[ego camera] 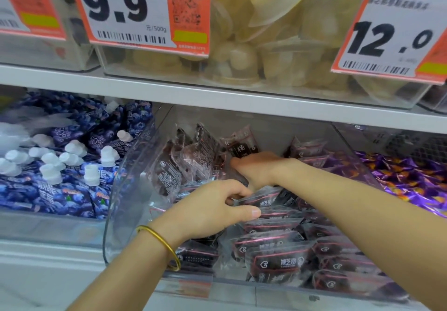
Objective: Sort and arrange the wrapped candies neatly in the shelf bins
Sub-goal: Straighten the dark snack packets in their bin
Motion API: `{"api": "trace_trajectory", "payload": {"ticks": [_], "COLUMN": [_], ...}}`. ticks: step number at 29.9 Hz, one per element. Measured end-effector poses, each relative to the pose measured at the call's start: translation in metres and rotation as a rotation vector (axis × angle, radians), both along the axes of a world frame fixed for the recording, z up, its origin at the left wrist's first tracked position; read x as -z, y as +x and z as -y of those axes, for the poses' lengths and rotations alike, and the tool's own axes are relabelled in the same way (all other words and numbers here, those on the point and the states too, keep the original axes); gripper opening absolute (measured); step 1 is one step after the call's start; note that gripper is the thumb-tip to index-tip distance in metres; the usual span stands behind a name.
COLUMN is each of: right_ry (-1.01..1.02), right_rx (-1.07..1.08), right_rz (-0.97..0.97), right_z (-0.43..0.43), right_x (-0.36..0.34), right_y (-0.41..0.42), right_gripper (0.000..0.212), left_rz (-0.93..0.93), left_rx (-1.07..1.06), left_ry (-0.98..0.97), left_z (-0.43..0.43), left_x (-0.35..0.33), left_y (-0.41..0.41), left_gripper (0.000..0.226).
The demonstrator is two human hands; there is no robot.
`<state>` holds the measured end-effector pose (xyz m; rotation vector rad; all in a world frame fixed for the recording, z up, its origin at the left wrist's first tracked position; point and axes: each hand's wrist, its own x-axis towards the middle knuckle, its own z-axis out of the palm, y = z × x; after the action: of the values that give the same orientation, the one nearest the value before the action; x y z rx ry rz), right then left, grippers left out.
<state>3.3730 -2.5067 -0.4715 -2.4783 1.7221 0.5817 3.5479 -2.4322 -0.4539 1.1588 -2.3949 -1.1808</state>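
shelf bin [115, 190]: left hand [212, 210] pinches a flat packet [264, 201], right hand [258, 168] grips an upright packet [242, 147].

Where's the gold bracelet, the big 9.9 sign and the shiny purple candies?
gold bracelet [162, 240]: head view, on the middle of the band.
9.9 sign [137, 13]: head view, on its second 9.
purple candies [411, 180]: head view, on a shiny wrapper at the far right.

Upper left: you faced a 9.9 price tag [121, 13].
Upper right: a 12.0 price tag [391, 37].
Left: blue spouted pouches [60, 165] lay.
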Motion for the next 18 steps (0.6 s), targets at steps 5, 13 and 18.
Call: {"api": "trace_trajectory", "payload": {"ticks": [5, 13, 18], "right_ry": [0.054, -0.062, 0.018], "right_rx": [0.037, 0.263, 0.286], "right_rz": [0.138, 0.746, 1.044], "right_z": [-0.010, -0.043, -0.062], "right_x": [-0.017, -0.077, -0.075], "right_y": [-0.002, -0.030, -0.031], "right_gripper": [0.058, 0.027, 0.024], "left_rz": [-0.003, -0.011, 0.014], "left_rx": [-0.002, 0.002, -0.012], "left_ry": [0.009, 0.015, 0.039], "left_z": [0.001, -0.002, -0.002], "left_x": [0.000, -0.002, -0.002], "left_y": [0.000, 0.000, 0.000], "left_gripper": [0.040, 0.039, 0.038]}}
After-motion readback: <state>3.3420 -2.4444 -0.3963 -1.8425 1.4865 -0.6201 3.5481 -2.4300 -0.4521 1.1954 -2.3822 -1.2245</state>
